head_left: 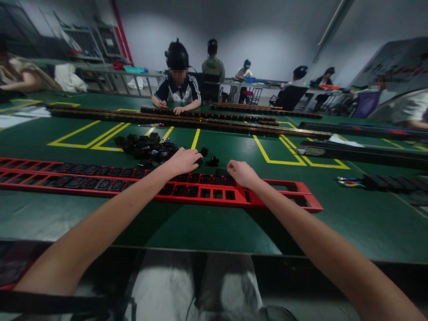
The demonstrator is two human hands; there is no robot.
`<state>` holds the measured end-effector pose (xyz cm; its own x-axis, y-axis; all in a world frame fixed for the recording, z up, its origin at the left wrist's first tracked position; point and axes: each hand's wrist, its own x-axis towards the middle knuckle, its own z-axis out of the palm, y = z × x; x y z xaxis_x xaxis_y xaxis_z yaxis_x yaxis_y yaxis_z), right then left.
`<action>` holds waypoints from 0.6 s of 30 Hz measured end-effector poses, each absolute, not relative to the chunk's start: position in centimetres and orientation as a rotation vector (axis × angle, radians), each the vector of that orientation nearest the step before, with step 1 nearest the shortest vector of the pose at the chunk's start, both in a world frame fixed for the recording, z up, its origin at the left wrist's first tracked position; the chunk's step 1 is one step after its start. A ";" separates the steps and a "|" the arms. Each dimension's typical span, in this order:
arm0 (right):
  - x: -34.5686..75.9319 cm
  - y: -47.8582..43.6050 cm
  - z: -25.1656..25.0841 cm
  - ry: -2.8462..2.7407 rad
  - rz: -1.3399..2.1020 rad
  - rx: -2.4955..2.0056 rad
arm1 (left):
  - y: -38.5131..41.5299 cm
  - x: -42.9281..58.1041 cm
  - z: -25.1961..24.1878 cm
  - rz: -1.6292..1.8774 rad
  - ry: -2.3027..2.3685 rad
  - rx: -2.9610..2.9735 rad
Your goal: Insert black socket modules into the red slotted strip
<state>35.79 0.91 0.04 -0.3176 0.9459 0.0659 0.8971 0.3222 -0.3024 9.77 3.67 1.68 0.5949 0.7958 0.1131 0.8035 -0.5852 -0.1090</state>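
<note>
A long red frame [240, 194] with two rows of rectangular openings lies across the green table. Black socket modules [112, 184] fill many of its openings; several openings near the right end are bare. My left hand [183, 161] is beyond the frame's far edge, fingers curled over a small black socket module [199, 162]. Over the far row, toward the frame's right part, my right hand [242, 173] is closed with fingertips pinched; whatever they hold is hidden. Beside it, a black module [220, 172] shows at the far edge. A pile of loose black modules [147, 147] lies left of my left hand.
Two loose black modules [212, 161] lie between my hands. Long dark rails [234, 125] cross the table farther back, where a co-worker [177, 84] sits. At right are a black strip [394, 183] with coloured wires and more dark rails [368, 151]. Yellow tape marks the tabletop.
</note>
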 end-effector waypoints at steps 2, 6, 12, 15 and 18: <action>35.9 1.0 0.0 -2.375 0.315 -1.667 | 3.6 9.6 1.6 -0.094 -1.290 -2.736; 36.0 1.0 0.1 -2.389 0.311 -1.671 | 3.7 9.5 1.3 -0.189 -1.223 -2.834; 35.7 0.3 0.7 -2.394 0.265 -1.696 | 3.8 9.3 0.9 -0.469 -1.155 -2.959; 35.5 -0.1 1.0 -2.373 0.218 -1.717 | 3.5 9.3 0.9 -0.624 -1.090 -2.990; 35.5 -0.2 1.0 -2.368 0.177 -1.719 | 3.2 9.5 0.8 -0.747 -1.081 -2.985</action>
